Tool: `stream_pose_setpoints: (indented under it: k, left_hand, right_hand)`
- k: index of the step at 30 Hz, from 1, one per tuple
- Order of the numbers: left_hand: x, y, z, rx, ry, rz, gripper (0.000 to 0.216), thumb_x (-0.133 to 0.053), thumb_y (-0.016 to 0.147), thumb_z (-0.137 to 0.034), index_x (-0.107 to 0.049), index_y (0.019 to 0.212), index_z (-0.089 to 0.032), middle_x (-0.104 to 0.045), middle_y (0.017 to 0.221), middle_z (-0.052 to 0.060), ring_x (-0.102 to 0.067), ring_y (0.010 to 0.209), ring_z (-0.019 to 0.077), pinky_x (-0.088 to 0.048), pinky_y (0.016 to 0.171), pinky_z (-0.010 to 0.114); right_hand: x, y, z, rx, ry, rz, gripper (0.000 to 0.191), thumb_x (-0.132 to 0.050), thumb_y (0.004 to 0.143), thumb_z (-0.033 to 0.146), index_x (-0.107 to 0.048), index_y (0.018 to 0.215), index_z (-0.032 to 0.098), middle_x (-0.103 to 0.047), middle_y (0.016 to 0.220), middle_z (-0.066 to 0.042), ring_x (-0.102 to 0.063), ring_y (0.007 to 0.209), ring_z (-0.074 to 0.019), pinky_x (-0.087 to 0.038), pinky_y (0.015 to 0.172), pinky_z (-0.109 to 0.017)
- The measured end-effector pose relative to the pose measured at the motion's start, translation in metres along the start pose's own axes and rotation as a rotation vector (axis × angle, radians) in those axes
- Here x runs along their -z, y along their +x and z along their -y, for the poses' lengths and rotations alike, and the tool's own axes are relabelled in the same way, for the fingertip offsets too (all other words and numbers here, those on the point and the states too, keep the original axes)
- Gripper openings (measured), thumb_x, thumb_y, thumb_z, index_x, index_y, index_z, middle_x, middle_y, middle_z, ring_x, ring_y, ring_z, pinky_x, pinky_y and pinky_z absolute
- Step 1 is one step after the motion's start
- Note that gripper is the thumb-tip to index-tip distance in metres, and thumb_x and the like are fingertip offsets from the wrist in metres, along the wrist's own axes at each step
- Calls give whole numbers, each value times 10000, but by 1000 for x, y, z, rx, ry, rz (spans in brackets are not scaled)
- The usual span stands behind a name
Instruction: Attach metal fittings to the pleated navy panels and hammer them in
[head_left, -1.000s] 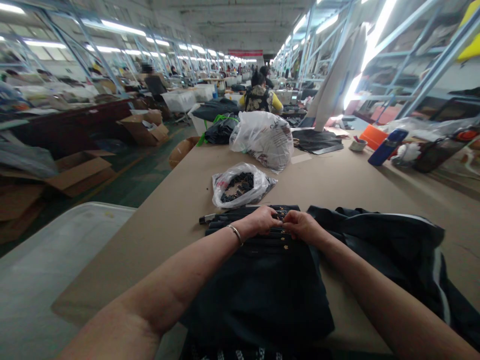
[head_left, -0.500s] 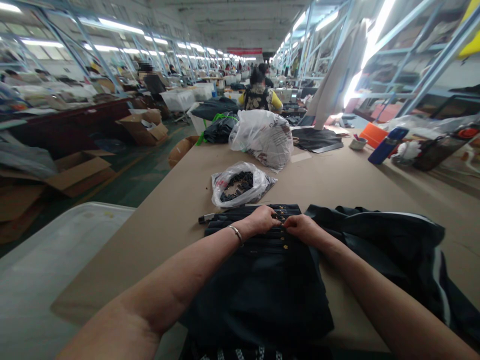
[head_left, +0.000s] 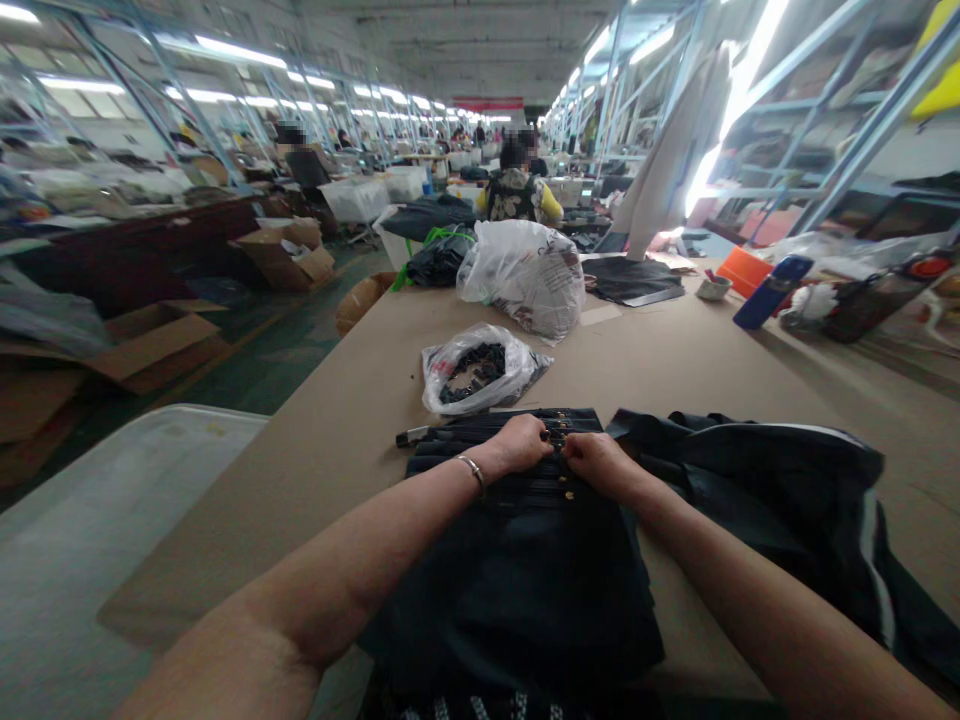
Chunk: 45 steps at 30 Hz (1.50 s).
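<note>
A stack of dark fabric pieces (head_left: 517, 580) lies overlapped in front of me, with a row of small gold-coloured metal fittings (head_left: 569, 495) along their layered edges. My left hand (head_left: 523, 443) is closed at this row, fingertips pinched on something too small to make out. Close beside it, my right hand (head_left: 594, 460) is also closed, thumb and finger pinched at the same fittings. Whatever sits between the fingertips is mostly hidden. Just beyond the stack, an open white plastic bag (head_left: 510, 392) holds many small dark pieces.
More dark fabric with a pale strip (head_left: 750, 470) lies to the right on the brown table (head_left: 315, 480). A full plastic bag (head_left: 525, 275) stands farther back. At the back right are a blue case (head_left: 774, 292) and a dark bottle (head_left: 881, 300). Cardboard boxes (head_left: 161, 345) sit left, on the floor.
My right hand has shifted very slightly left, closer to my left hand. Both hands stay at the row of fittings, and the fabric lies nearly as before.
</note>
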<state>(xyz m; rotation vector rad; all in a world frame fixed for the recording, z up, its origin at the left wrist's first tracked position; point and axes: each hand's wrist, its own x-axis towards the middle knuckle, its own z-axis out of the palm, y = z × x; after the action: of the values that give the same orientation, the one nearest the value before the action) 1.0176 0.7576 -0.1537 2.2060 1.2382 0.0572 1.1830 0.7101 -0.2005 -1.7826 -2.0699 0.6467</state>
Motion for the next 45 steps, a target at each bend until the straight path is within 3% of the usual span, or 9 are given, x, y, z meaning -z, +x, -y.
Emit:
stream_pose_setpoints:
  k: [4, 8, 13, 15, 20, 35, 38, 42, 45]
  left_hand:
    - [4, -3, 8, 5, 23, -23, 125, -620, 739, -170, -691, 763, -70, -649, 772, 116, -591, 775, 216, -432, 718, 273]
    - [15, -15, 8, 14, -68, -25, 143, -591, 762, -169, -679, 838, -86, -629, 739, 64, -573, 676, 153, -437, 623, 224]
    - [20, -32, -3, 26, -490, 102, 432, -542, 756, -164, -524, 1188, -170, -484, 589, -49, -430, 391, 81, -322, 356, 171]
    - [17, -33, -6, 10, -633, 135, 453, -571, 726, -178, -508, 1175, -177, -468, 581, -57, -409, 369, 74, -278, 321, 158]
    - [8, -30, -4, -9, -675, 149, 379, -626, 691, -229, -546, 1058, -177, -488, 595, -55, -403, 373, 65, -282, 316, 153]
    - [7, -29, 8, 94, -770, 139, 131, -562, 770, -260, -498, 811, -154, -413, 530, -58, -419, 385, 70, -262, 321, 147]
    - [5, -28, 7, 88, -746, 147, 116, -551, 758, -248, -491, 801, -159, -412, 521, -59, -415, 383, 75, -261, 323, 155]
    - [3, -26, 4, 10, -579, 156, 107, -550, 742, -241, -514, 766, -142, -428, 514, -55, -412, 391, 73, -317, 357, 172]
    - [4, -24, 3, -9, -437, 158, 103, -546, 737, -239, -530, 738, -137, -452, 527, -47, -417, 393, 76, -335, 374, 183]
  right_hand:
    - [4, -2, 2, 19, -16, 0, 102, -491, 672, 142, -588, 668, 174, -581, 624, -4, -468, 589, -113, -309, 578, -236]
    - [13, 0, 9, 13, 12, -53, 122, -502, 722, 216, -616, 700, 181, -603, 659, -6, -505, 631, -123, -336, 614, -248]
    - [19, 6, 30, -2, 563, -26, 281, -564, 714, 342, -644, 910, 157, -613, 707, -2, -514, 625, -113, -384, 599, -238]
    - [18, 7, 38, -17, 711, 46, 302, -581, 686, 359, -629, 885, 137, -590, 674, 6, -490, 580, -100, -375, 557, -230]
    - [14, 2, 48, -99, 844, 66, 304, -608, 653, 419, -570, 731, 127, -476, 527, 47, -390, 480, -63, -299, 484, -213]
    - [18, -8, 28, -228, 1056, 17, 407, -687, 604, 491, -472, 716, 163, -571, 560, 26, -527, 471, -99, -412, 472, -218]
    - [18, -12, 30, -212, 988, 14, 372, -666, 628, 473, -483, 731, 166, -554, 543, 35, -506, 460, -95, -402, 467, -219]
    - [18, -15, 27, -122, 578, -32, 185, -615, 672, 328, -544, 668, 157, -518, 519, 42, -456, 470, -81, -350, 470, -209]
    - [19, -18, 21, -62, 359, -38, 120, -549, 684, 217, -648, 722, 160, -610, 626, 15, -521, 586, -100, -390, 564, -213]
